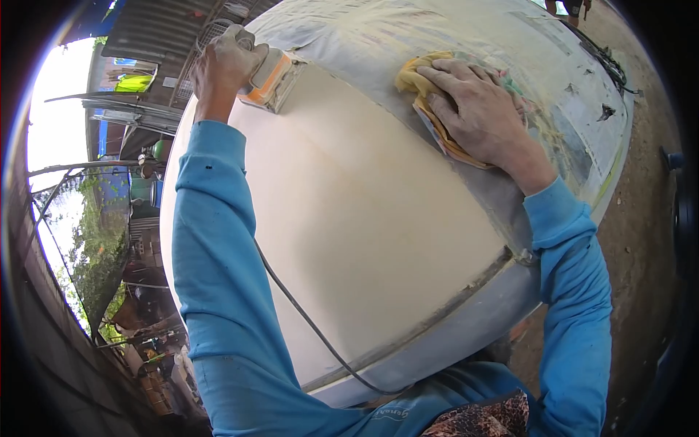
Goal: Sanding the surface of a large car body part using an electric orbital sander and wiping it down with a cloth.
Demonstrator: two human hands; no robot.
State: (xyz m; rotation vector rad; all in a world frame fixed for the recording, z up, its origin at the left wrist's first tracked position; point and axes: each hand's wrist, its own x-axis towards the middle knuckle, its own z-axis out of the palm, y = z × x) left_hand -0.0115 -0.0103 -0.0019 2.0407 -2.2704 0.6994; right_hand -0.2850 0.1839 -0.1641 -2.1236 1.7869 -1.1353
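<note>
open cream panel (364,182) in middle, dark cord (313,326) across lower left, sander (272,79) blocking upper left

Left hand (227,67) covers most of the orange-and-grey sander's (271,77) top, and its underside is hidden against the pale panel (364,197); right hand (477,109) hides the middle of the yellow cloth (416,76), can't tell grip from rest. Black cable (292,299) vanishes behind the left sleeve (226,284), neither end visible. Plastic sheet (335,30) cut off at top edge, lower-left clutter (154,386) too small to identify.
</note>
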